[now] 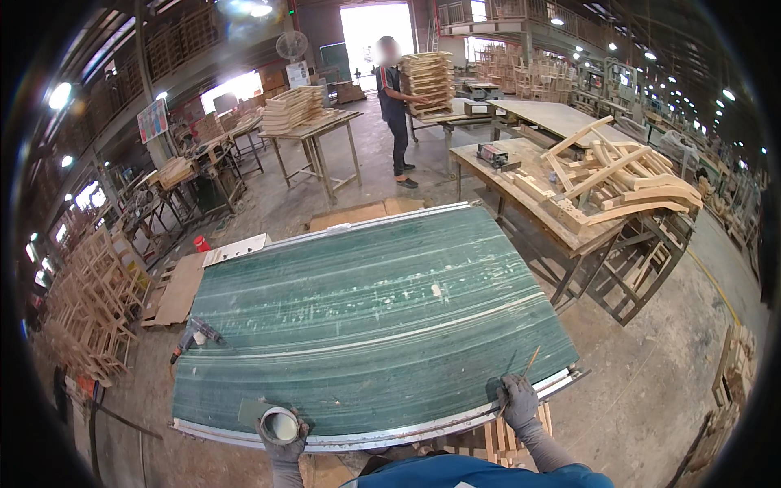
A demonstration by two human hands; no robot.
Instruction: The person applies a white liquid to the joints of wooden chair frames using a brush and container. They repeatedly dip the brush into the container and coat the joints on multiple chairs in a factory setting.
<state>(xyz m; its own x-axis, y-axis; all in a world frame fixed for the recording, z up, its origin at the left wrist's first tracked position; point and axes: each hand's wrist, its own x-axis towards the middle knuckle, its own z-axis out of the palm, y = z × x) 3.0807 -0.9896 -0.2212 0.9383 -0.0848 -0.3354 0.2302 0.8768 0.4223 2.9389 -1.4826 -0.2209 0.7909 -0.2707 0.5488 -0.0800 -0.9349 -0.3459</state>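
At the near left edge of the green-topped table [366,325], my gloved left hand [294,446] is wrapped round a small round tub [281,425] of pale, milky stuff. A small dark green flat piece [252,411] shows beside the tub. Over the near right corner, my gloved right hand [519,400] has its fingers closed on a thin stick [534,359] that points up and away from me. Whether the stick has bristles at its end is too small to tell.
A power drill [198,334] lies at the table's left edge. Curved wooden parts [626,175] are heaped on a workbench [521,183] at the right. Stacked wood [294,108] lies on a far table. A person [394,106] stands by another tall wood stack [427,84]. Chair frames [93,305] stand left.
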